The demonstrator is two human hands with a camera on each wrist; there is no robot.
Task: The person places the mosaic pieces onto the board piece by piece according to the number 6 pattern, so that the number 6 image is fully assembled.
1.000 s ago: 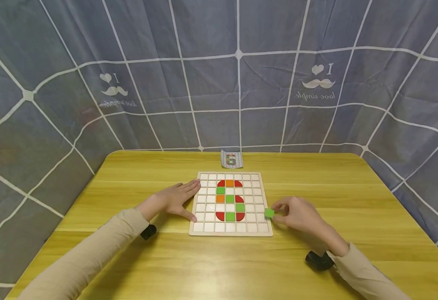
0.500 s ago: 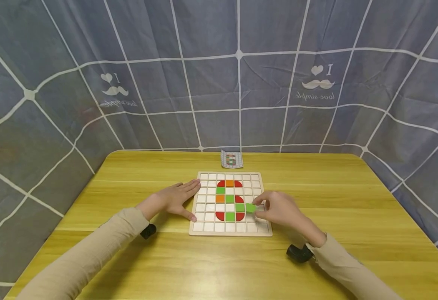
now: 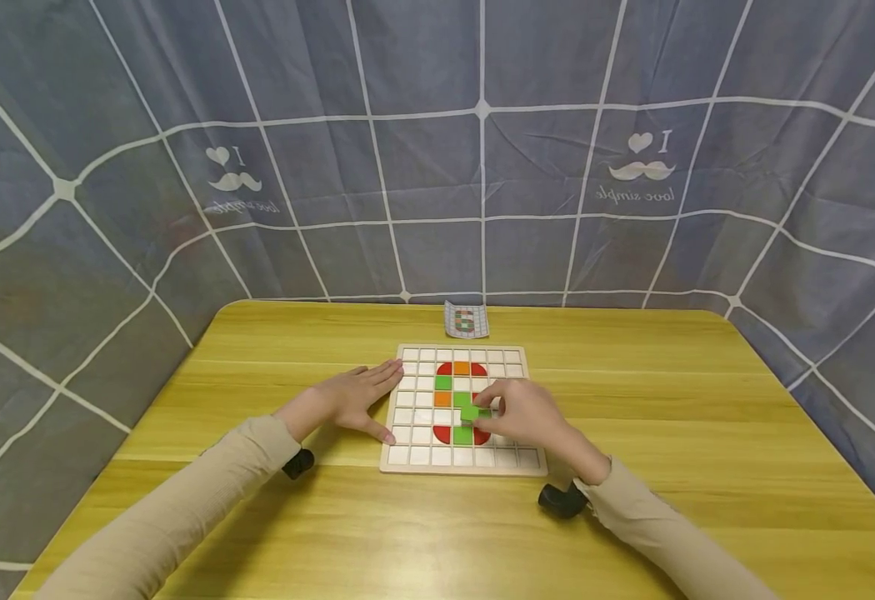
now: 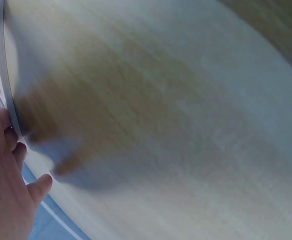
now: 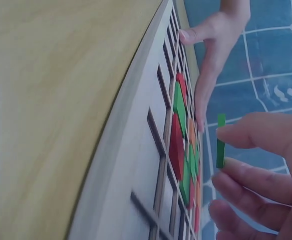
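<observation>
A pale wooden grid board lies on the table, with red, orange and green tiles set in some of its squares. My left hand rests flat at the board's left edge, its fingers straight and spread. Between thumb and finger, my right hand pinches a square green tile. The right wrist view has this tile edge-on, apart from the board. In the head view it overlaps the middle of the pattern, and the right fingers cover part of the tiles behind it.
Behind the board lies a small paper card printed with a coloured grid pattern. The yellow wooden table ends at a hanging grey-blue curtain with white lines. Black wrist devices sit at both cuffs.
My right hand has carried the green tile leftward, from beyond the board's right edge to above its middle. My left hand has stayed at the left edge.
</observation>
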